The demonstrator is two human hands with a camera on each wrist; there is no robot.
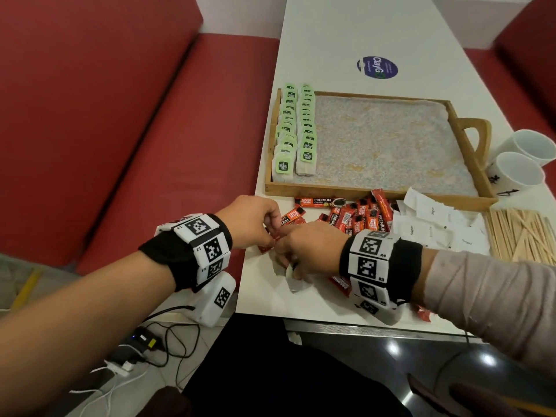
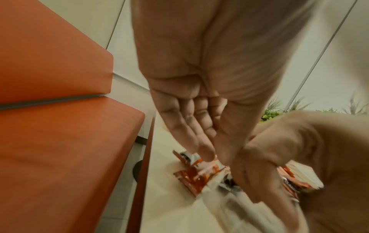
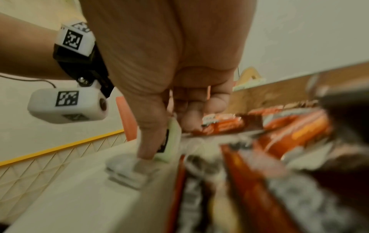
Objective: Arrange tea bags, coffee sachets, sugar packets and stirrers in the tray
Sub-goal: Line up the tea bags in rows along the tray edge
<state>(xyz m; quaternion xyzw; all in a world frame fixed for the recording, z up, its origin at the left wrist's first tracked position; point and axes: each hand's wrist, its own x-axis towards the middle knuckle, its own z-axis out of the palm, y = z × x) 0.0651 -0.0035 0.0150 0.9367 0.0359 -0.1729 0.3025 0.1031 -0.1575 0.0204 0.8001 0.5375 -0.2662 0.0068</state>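
Observation:
A wooden tray holds two rows of green-tagged tea bags along its left side. In front of it lie a pile of red coffee sachets, white sugar packets and wooden stirrers. Both hands meet at the table's front left. My right hand pinches a tea bag by its green tag; the white bag rests on the table. My left hand pinches the end of a red coffee sachet with thumb and fingertips.
Two white cups stand right of the tray's handle. A round blue sticker marks the white table behind the tray. A red bench runs along the left. One stray sachet lies by my right wrist.

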